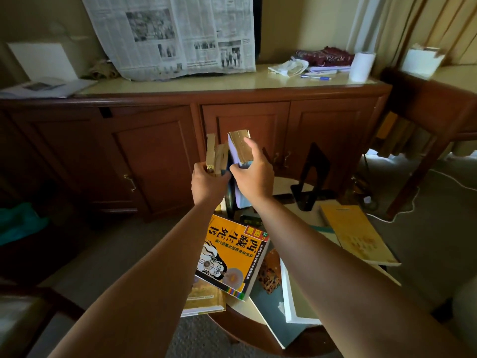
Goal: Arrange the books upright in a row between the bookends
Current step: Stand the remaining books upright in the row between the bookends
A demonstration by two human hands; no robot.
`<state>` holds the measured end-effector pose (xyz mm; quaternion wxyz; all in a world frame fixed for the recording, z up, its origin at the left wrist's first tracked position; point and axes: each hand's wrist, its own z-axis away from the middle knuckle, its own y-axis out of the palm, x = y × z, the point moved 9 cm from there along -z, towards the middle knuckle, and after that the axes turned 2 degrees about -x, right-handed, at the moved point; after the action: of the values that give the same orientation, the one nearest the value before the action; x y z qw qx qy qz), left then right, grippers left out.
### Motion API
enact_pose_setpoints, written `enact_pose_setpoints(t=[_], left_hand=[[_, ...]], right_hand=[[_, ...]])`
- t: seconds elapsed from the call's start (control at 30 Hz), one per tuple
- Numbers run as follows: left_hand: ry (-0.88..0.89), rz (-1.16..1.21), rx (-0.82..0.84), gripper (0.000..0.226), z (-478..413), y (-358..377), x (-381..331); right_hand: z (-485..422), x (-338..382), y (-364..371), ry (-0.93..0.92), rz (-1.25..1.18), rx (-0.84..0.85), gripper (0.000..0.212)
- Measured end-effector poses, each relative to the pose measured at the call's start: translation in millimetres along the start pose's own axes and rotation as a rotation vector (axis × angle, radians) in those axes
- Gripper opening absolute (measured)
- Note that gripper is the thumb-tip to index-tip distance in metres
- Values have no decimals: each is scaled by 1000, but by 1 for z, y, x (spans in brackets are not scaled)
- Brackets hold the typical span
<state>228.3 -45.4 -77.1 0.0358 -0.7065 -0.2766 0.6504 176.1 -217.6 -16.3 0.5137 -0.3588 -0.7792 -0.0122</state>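
Two thin yellowed books (213, 153) stand upright at the far side of a small round table (284, 183), and my left hand (207, 183) grips their near edge. My right hand (254, 174) holds a thick book with yellowed pages (238, 147) just to their right, tilted and touching the row. A black metal bookend (313, 174) stands apart on the right. A second bookend on the left is hidden behind my hands. An orange-covered book (229, 257), a yellow book (357, 235) and other books lie flat on the table.
A brown wooden cabinet (160, 140) stands just behind the table, with a newspaper (170, 34), a paper roll (361, 65) and a pen on top. A wooden side table (426, 99) is at the right. A white cable (402, 213) runs on the carpet.
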Motion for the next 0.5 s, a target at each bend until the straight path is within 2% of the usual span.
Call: enact_pose_setpoints(t=[0.13, 0.33, 0.5], left_hand=[[66, 0, 41, 61, -4, -1, 6], [159, 77, 117, 63, -3, 1, 17], [167, 53, 115, 76, 2, 4, 22]], right_hand=[[-17, -38, 24, 172, -95, 72, 71], [-16, -75, 56, 296, -183, 242, 71], [2, -84, 79, 489, -447, 362, 62]])
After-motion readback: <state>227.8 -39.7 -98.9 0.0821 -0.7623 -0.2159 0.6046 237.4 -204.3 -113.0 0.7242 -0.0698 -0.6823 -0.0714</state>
